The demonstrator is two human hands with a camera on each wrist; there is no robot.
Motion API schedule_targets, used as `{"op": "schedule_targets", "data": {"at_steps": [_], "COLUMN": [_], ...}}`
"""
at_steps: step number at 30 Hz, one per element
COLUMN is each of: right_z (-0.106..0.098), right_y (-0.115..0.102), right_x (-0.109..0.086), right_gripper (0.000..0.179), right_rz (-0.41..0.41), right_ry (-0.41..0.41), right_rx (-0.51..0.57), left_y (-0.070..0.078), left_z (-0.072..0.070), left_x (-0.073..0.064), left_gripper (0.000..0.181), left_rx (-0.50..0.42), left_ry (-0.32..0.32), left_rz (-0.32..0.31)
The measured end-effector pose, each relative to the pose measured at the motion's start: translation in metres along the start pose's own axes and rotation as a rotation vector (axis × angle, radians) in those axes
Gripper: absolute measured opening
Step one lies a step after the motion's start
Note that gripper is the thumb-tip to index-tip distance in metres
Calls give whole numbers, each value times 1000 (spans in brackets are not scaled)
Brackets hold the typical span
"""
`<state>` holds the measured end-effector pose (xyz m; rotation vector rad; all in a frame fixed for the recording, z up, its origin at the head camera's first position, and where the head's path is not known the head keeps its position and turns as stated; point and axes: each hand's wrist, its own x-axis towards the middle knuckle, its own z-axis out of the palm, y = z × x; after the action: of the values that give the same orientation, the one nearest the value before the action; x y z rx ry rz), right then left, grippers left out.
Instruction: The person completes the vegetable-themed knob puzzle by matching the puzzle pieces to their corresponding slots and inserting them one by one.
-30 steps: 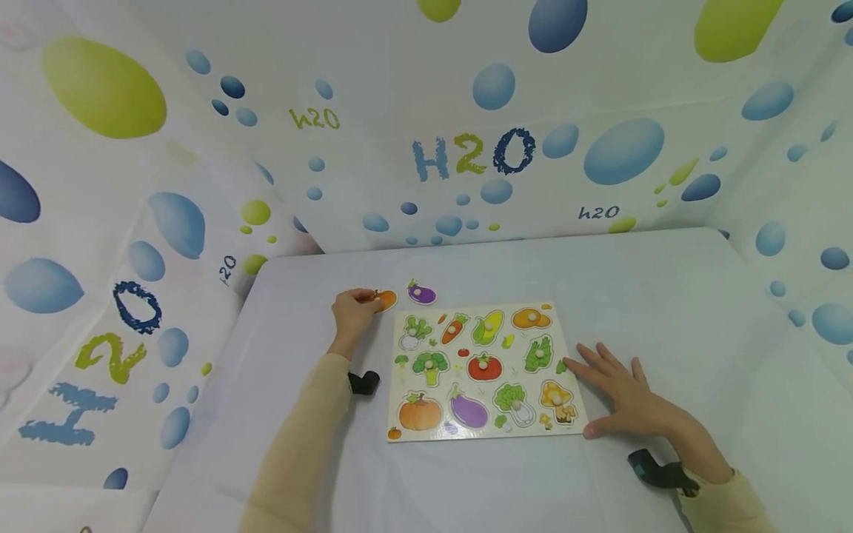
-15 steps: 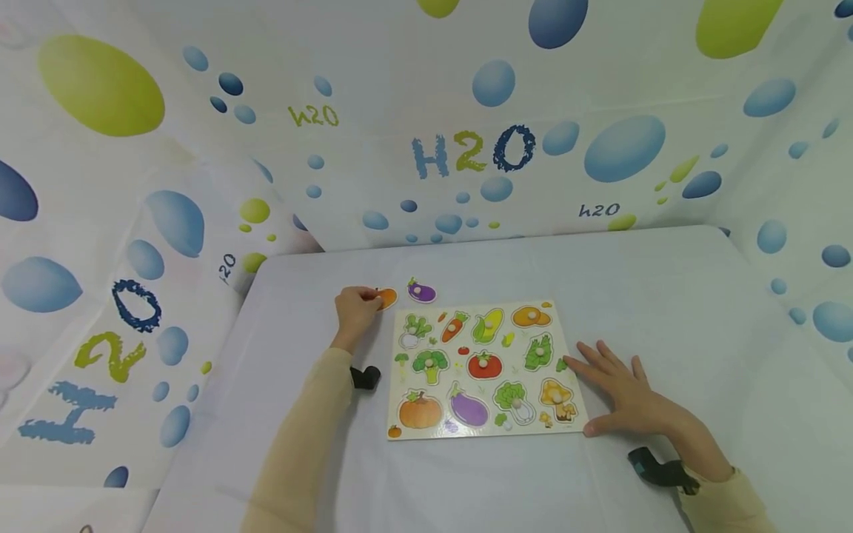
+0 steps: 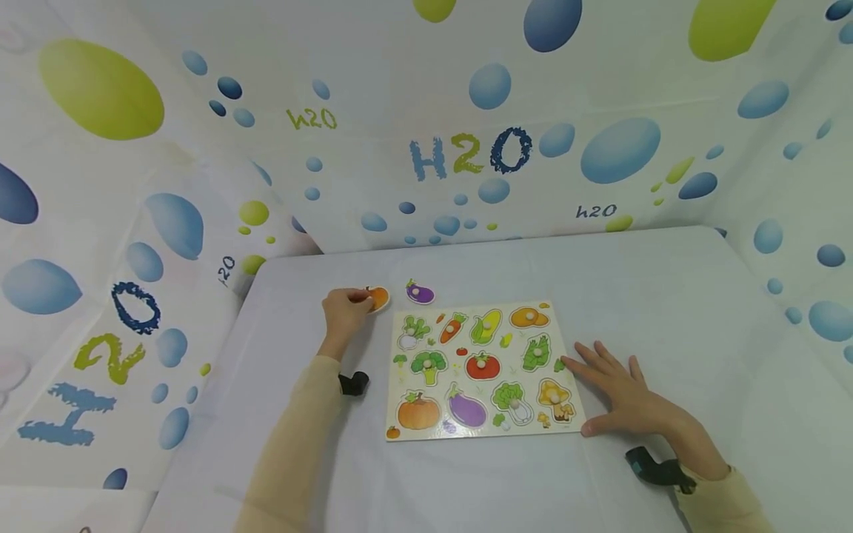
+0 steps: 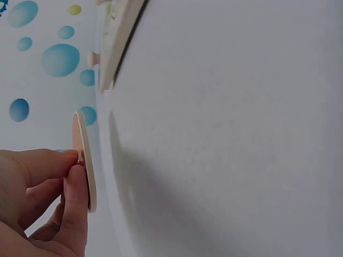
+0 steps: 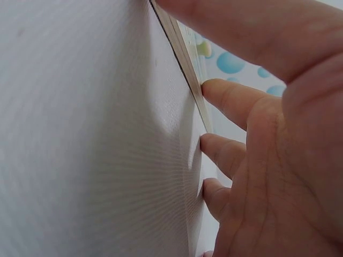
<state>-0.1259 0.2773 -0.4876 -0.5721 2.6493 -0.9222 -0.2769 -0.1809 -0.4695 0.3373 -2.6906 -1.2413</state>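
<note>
Thumb and finger of my left hand (image 3: 345,317) pinch the small knob of an orange pumpkin puzzle piece (image 3: 379,299). In the left wrist view the pumpkin piece (image 4: 84,166) is seen edge-on, raised off the tabletop. A purple eggplant piece (image 3: 420,292) lies just right of it, behind the puzzle board (image 3: 489,433). The board carries several vegetable pieces with knobs; its printed pumpkin (image 3: 418,411) and eggplant (image 3: 468,410) spots in the front row show no knobs. My right hand (image 3: 626,400) spreads its fingers, with thumb and index finger touching the board's right edge.
A white cloth covers the table (image 3: 493,485). Behind and to the left hang white sheets (image 3: 373,89) printed with blue and green drops. Dark wrist cameras sit on both wrists, the left camera (image 3: 355,383) near the board's left side.
My left hand has shifted slightly left with the pumpkin piece, widening the distance to the eggplant piece. The right hand stays where it was at the board.
</note>
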Motion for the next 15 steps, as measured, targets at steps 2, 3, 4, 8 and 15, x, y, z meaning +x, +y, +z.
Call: {"op": "schedule_targets", "data": {"at_steps": [2, 3, 4, 8, 15], "right_z": [-1, -2, -2, -2, 0], "right_y": [-1, -1, -1, -1, -3], "right_x": [0, 0, 1, 1, 1], "right_gripper": [104, 104, 105, 105, 106], "right_rz": [1, 3, 4, 3, -3], "right_ry": [-5, -5, -5, -4, -3], "right_rx": [3, 3, 1, -4, 2], "left_y": [-1, 0, 0, 3, 14], "left_z": [-4, -6, -8, -12, -17], "left_x": [-4, -6, -9, -21, -45], "left_gripper": [19, 19, 19, 18, 17], "left_rx": [5, 5, 8, 24, 24], "left_ry": [-8, -16, -26, -57, -108], "left_rz": [17, 24, 36, 67, 103]}}
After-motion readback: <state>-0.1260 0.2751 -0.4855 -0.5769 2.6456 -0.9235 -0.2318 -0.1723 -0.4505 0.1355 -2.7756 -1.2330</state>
